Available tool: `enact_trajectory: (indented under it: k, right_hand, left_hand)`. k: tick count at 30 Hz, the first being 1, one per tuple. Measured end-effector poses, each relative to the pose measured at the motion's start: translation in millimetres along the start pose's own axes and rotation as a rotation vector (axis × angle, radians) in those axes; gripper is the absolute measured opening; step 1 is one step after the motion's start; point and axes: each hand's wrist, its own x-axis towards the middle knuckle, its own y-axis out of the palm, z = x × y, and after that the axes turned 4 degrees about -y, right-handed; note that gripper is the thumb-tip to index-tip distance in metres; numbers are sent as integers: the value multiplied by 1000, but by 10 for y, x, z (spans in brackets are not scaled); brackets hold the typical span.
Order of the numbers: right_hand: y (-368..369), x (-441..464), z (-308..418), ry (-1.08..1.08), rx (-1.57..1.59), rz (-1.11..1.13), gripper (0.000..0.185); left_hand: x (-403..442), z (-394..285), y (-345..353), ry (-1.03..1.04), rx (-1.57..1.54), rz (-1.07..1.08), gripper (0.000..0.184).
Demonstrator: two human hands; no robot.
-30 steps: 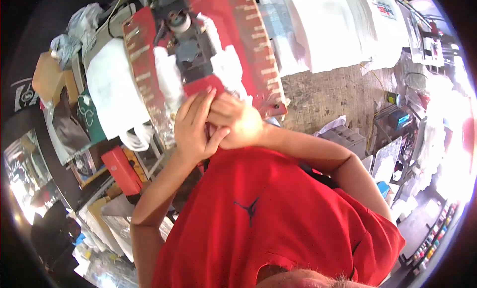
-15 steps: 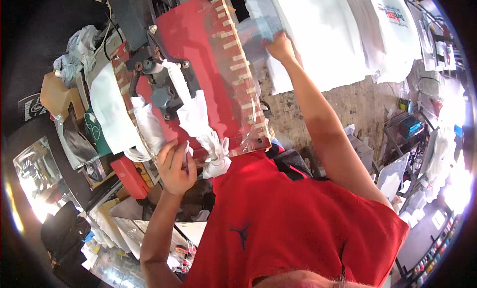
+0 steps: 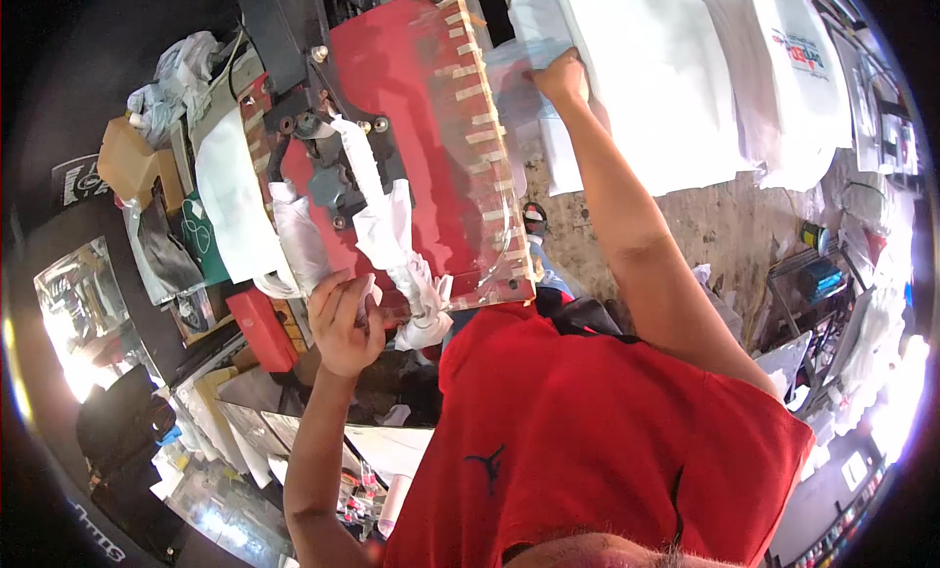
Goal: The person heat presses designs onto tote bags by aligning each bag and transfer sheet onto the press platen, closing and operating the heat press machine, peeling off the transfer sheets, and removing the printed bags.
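Note:
My left hand [image 3: 345,325] is closed around the lower end of a white-wrapped handle [image 3: 299,237] on a machine with a red plate [image 3: 392,54]. A bit of white wrapping shows between thumb and fingers. A second white-wrapped lever [image 3: 382,225] runs down the plate beside it, apart from my hand. Up and to the right, my right hand [image 3: 563,78] is closed, thumb side against a translucent bluish film [image 3: 524,64] at the plate's right side. Its fingertips are partly hidden. White sheets of fabric [image 3: 651,78] hang just right of that hand.
Strips of tape line the red plate's right edge. A printed white piece [image 3: 798,78] hangs farther right. To the left are an open cardboard box [image 3: 137,166], a red box [image 3: 261,330] and crumpled pale cloth [image 3: 176,83]. A shelf rack [image 3: 808,274] stands at the right.
The view has shifted a little, so the machine and hanging fabric appear slightly to the right. Both hands keep nearly the same places and grips.

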Motion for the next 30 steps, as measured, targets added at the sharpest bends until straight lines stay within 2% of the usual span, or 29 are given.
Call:
enact_trajectory:
  k: [5, 7, 8, 10, 11, 14, 15, 16, 18, 19, 20, 22, 26, 28, 29, 30]
  right_hand:
    - [-90, -34, 91, 2, -4, 10, 94]
    - [-124, -55, 160, -6, -55, -1, 77]
    - [-148, -75, 190, -14, -53, 0, 77]
    - [-187, -122, 231, -68, -122, 42, 50]
    - [-195, -159, 246, -79, -122, 40, 50]
    - [-72, -232, 98, -378, -146, -264, 38]
    - [-22, -125, 1, -353, -77, -146, 47]
    - [-73, -146, -61, -352, -81, -154, 47]
    - [-186, -258, -152, -270, 369, -118, 54]
    - [-436, -549, -29, -197, 671, -17, 56]
    - [-543, -699, -32, -204, 664, -35, 56]
    - [-794, -951, -119, -235, 962, -5, 51]
    - [-1250, -1674, -314, -198, 889, -116, 46]
    - [-1390, -2055, -479, -244, 1016, -217, 44]
    - [-1478, -2230, -592, -239, 837, -268, 52]
    - [-1525, -2487, -600, -205, 835, -324, 66]
  left_hand:
    - [-6, 5, -15, 10, -20, -8, 32]
    - [-8, 7, -17, 2, -33, -17, 32]
    - [-13, 7, -14, -5, -51, -24, 32]
    - [-20, 12, -32, 10, -47, -46, 30]
    - [-30, 14, -38, 7, -49, -40, 29]
    - [-44, 23, -31, 5, -78, -62, 27]
    - [-53, 28, -17, 9, -106, -101, 27]
    - [-69, 47, -3, 15, -139, -138, 27]
    - [-100, 105, 34, 37, -172, -150, 25]
    - [-114, 123, 41, 40, -192, -154, 24]
    - [-115, 141, 43, 50, -211, -161, 23]
    - [-109, 134, 11, 74, -241, -182, 20]
    - [-93, 142, -92, 199, -377, -236, 14]
    - [-150, 158, -103, 77, -649, -243, 11]
    - [-175, 204, -156, 121, -677, -219, 9]
    - [-195, 239, -230, 126, -828, -153, 9]
